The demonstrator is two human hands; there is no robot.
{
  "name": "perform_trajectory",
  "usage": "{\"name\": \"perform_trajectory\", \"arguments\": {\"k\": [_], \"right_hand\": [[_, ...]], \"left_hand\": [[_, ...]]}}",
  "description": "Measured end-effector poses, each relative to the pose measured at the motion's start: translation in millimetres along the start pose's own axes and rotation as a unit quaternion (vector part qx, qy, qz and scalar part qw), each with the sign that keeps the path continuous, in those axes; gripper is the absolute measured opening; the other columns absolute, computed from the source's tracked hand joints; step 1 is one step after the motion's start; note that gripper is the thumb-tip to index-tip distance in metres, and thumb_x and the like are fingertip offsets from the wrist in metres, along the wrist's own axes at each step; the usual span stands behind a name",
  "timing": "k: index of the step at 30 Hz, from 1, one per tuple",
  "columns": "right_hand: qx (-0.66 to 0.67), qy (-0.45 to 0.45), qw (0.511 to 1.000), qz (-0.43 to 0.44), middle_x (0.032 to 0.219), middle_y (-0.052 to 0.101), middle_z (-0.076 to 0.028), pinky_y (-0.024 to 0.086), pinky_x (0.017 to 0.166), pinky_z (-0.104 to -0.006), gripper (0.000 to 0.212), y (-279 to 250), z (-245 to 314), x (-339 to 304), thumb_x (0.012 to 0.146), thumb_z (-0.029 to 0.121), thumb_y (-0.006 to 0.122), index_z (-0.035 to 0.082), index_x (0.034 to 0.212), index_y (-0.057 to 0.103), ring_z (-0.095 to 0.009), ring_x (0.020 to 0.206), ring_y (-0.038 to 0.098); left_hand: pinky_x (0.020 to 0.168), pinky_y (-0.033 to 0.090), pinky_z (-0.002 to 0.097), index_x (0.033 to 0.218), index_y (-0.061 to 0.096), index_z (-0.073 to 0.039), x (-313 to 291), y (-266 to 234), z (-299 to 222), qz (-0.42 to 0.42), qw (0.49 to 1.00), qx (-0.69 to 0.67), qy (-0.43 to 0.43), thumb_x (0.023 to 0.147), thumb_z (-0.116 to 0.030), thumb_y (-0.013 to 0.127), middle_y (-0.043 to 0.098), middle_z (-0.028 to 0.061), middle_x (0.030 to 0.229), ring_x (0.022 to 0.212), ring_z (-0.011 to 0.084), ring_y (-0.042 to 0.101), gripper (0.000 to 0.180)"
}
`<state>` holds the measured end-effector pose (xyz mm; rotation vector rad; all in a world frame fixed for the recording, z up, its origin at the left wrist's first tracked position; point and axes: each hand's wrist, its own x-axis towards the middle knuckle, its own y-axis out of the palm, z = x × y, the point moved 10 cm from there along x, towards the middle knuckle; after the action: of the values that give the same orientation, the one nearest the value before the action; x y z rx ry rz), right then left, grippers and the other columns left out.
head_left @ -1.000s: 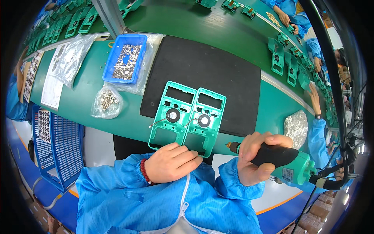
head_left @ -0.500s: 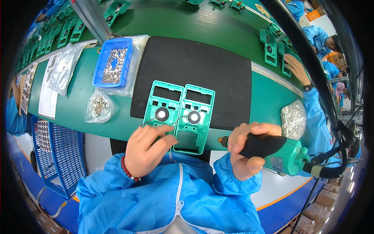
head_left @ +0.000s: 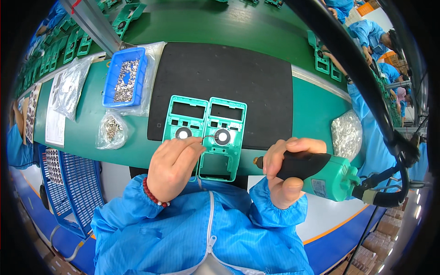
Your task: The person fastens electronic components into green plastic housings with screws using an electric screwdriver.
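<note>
On the left we have one blue bin (head_left: 141,75) of small metal parts, with one clear bag (head_left: 113,131) of metal bits just nearer us. Next come two green cases (head_left: 233,142), side by side across the near edge of one black mat (head_left: 224,68). Their long axes run from us toward the far side, the far ends leaning slightly right. We count two round speakers (head_left: 222,136), one in each case. Our left hand (head_left: 173,167) covers most of the left case's nearer half; its curled fingertips meet at the inner edges beside a thin wire (head_left: 209,136), and we cannot tell whether they pinch it. To the right, our right hand (head_left: 289,172) grasps one green-and-black screwdriver (head_left: 332,178), its tip pointing left toward the cases and its long axis sloping slightly down to the right. Our fingers hide part of its front. Beyond it lies one clear bag of parts, its contents hard to make out.
</note>
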<state>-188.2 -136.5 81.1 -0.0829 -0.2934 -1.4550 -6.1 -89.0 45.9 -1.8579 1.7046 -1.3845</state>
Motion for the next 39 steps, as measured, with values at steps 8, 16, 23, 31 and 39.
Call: {"name": "perform_trajectory", "arguments": {"k": [8,16,23,31,39], "right_hand": [[-0.008,-0.006,1.0,-0.008,0.068,0.053,-0.004,0.042,0.048,-0.0236,0.068,-1,-1,1,0.082,0.059,0.073,0.004,0.112,0.044,-0.01,0.052,0.048],[-0.008,-0.015,1.0,-0.015,0.067,0.052,-0.004,0.042,0.049,-0.0244,0.07,-3,-2,2,0.082,0.061,0.072,0.004,0.112,0.044,-0.01,0.053,0.048],[-0.007,-0.036,0.999,-0.01,0.068,0.052,-0.005,0.041,0.049,-0.0246,0.069,-2,0,2,0.084,0.059,0.071,0.004,0.114,0.044,-0.01,0.053,0.047],[0.063,-0.04,0.997,-0.022,0.07,0.059,-0.009,0.05,0.061,-0.0304,0.073,-8,-3,5,0.076,0.049,0.084,0.001,0.118,0.049,-0.014,0.058,0.055],[0.07,-0.037,0.996,-0.039,0.072,0.058,-0.009,0.046,0.057,-0.0276,0.072,-7,-10,4,0.075,0.046,0.086,0.002,0.118,0.047,-0.014,0.061,0.054]], "left_hand": [[0.067,0.05,0.0343,0.089,0.066,0.001,3,-5,-1,-0.024,1.0,-0.003,0.017,0.074,0.007,0.074,0.07,0.011,0.091,0.077,0.0247,0.065,0.019],[0.066,0.048,0.033,0.096,0.066,-0.002,-6,-3,-3,-0.021,0.998,0.006,0.06,0.07,0.003,0.069,0.068,0.0074,0.097,0.077,0.0217,0.063,0.027],[0.063,0.048,0.0329,0.091,0.068,0.0,-10,-3,-9,-0.024,0.997,-0.005,0.071,0.068,0.004,0.077,0.07,0.0094,0.096,0.075,0.0218,0.064,0.025],[0.065,0.048,0.0311,0.091,0.068,-0.003,-15,0,-10,-0.009,0.997,0.015,0.077,0.071,-0.001,0.076,0.07,0.0085,0.098,0.077,0.0198,0.065,0.021],[0.06,0.043,0.0305,0.091,0.068,-0.005,-14,-9,-14,-0.021,0.995,0.03,0.093,0.072,-0.004,0.076,0.071,0.0054,0.096,0.072,0.0172,0.062,0.021]]}}
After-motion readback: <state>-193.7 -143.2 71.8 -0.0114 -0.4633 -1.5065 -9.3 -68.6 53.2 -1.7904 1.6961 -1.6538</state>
